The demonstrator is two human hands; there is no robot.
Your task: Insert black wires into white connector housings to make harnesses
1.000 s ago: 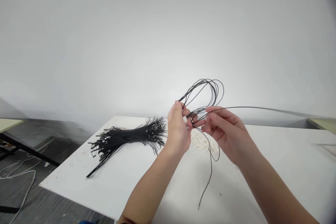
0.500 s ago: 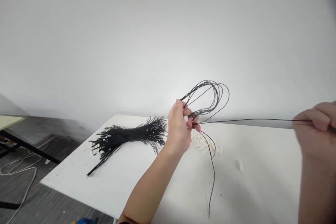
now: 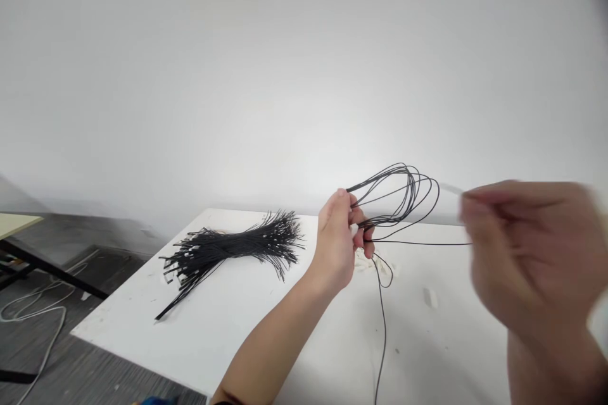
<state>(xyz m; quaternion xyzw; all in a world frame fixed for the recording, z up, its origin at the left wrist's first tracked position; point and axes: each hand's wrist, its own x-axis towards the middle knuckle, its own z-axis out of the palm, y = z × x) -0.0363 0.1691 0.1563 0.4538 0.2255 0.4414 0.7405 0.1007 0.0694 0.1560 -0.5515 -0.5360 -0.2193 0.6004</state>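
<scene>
My left hand (image 3: 337, 237) is closed around a looped coil of thin black wire (image 3: 408, 196), held above the table. A small white piece (image 3: 354, 229) shows between its fingers. One loose tail of the wire hangs down past the table's front. A single strand runs from my left hand to my right hand (image 3: 532, 253), which is closed in a pinch and smeared by motion. A faint pale streak shows at its fingertips; I cannot make out what it is. Behind my left forearm lies a thick bundle of black wires (image 3: 237, 243) with light tips.
The white table (image 3: 190, 342) stands against a pale wall. Small white pieces (image 3: 373, 262) lie in a pile behind my left hand, and one white block (image 3: 430, 297) lies apart. A yellowish tabletop (image 3: 16, 221) and a white cable (image 3: 52, 335) on the floor are at left.
My right hand has come left, from the far right edge toward the coil, shortening the strand between the hands. My left hand and coil have shifted slightly right and down.
</scene>
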